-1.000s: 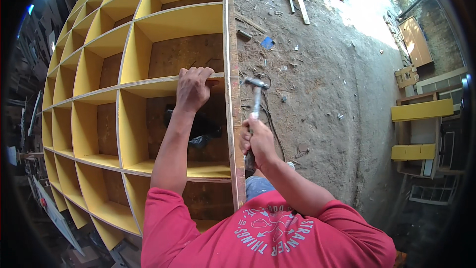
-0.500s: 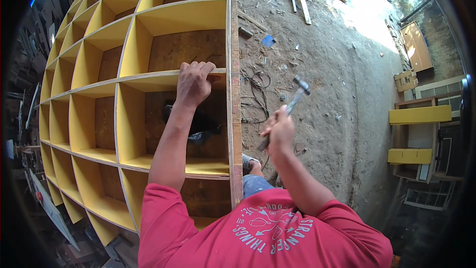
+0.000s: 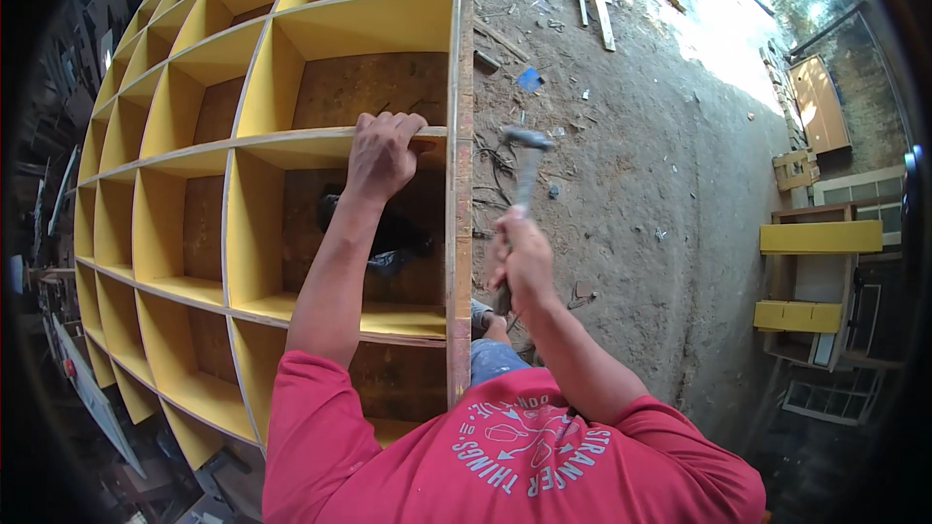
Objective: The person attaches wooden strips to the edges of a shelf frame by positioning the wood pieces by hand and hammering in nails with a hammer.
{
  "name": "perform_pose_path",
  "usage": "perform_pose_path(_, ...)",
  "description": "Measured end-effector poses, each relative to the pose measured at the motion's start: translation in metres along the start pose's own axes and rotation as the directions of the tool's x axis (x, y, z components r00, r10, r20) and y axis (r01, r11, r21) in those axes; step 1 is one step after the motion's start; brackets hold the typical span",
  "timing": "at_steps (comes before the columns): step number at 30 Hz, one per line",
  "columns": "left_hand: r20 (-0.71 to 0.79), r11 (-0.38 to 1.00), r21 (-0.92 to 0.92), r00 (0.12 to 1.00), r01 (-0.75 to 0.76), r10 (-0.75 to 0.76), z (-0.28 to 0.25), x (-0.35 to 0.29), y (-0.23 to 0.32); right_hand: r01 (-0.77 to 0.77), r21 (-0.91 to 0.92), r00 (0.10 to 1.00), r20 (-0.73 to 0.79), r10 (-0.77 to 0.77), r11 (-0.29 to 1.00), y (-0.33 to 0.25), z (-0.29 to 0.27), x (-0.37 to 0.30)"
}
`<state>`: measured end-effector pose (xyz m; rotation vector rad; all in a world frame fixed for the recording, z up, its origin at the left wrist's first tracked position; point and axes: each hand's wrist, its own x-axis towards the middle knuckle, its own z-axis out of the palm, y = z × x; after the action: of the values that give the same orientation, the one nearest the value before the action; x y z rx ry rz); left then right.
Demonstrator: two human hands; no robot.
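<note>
A large yellow compartmented shelf unit (image 3: 460, 233) fills the left half of the head view. My left hand (image 3: 384, 157) curls its fingers over the front edge of one of its crosswise boards (image 3: 291, 144), close to the side panel. In my right hand (image 3: 525, 257) is a hammer (image 3: 527, 175), gripped by its dark handle. The metal head points up and away from me, slightly blurred, just to the right of the side panel and apart from it. A dark bundle (image 3: 393, 243) lies inside the compartment below my left wrist, partly hidden by my forearm.
Bare, dusty ground (image 3: 650, 233) stretches to the right, with scraps, a blue piece (image 3: 530, 80) and dark cable (image 3: 495, 170) near the unit. Long wood strips (image 3: 600, 0) lie farther off. Along the right stand yellow-fronted furniture (image 3: 820, 237) and a brown panel (image 3: 818, 105).
My right hand has moved left with the hammer, and the hammer head has swung leftward toward the side panel. My left hand keeps its hold on the board.
</note>
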<state>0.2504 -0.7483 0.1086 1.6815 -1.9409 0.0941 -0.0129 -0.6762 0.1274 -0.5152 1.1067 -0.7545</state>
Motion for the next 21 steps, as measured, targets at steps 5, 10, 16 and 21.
perform_pose_path(5,0.020,1.000,0.028,1.000,0.000,0.000,0.001,0.001,0.000,0.242,0.211,0.941,-0.287,-0.177,0.947,0.013,0.003,0.010)
perform_pose_path(10,-0.026,1.000,0.002,1.000,0.001,-0.001,0.001,-0.002,-0.002,0.054,-0.120,0.998,-0.031,-0.058,0.991,0.004,0.007,-0.004)
perform_pose_path(16,-0.019,0.999,-0.010,0.999,0.033,-0.033,0.007,-0.003,0.000,0.225,0.172,0.934,-0.319,-0.162,0.959,-0.004,-0.017,0.020)
perform_pose_path(21,-0.003,0.997,0.006,0.997,0.078,-0.078,0.011,-0.002,-0.006,0.211,-0.485,0.974,0.028,-0.226,0.848,-0.048,0.002,0.000)
